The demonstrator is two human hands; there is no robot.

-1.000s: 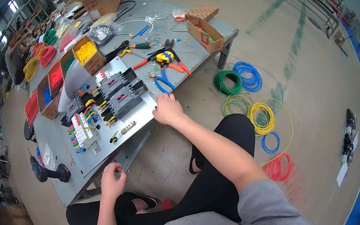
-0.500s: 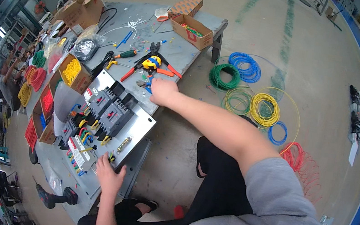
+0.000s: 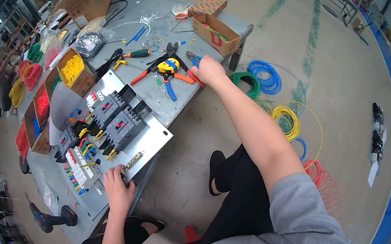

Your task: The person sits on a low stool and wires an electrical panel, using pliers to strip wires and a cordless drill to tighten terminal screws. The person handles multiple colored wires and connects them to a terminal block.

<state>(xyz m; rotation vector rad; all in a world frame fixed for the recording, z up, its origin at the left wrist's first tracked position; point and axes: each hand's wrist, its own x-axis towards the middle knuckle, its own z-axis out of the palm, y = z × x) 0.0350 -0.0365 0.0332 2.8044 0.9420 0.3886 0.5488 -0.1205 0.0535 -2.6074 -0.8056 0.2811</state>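
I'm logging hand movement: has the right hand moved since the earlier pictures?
Yes: the right hand has moved forward, away from the body, closer to the small open cardboard box.

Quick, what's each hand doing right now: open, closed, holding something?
Left hand: at the near edge of the metal plate; cannot tell whether it grips anything.
Right hand: closed, holding blue-handled pliers.
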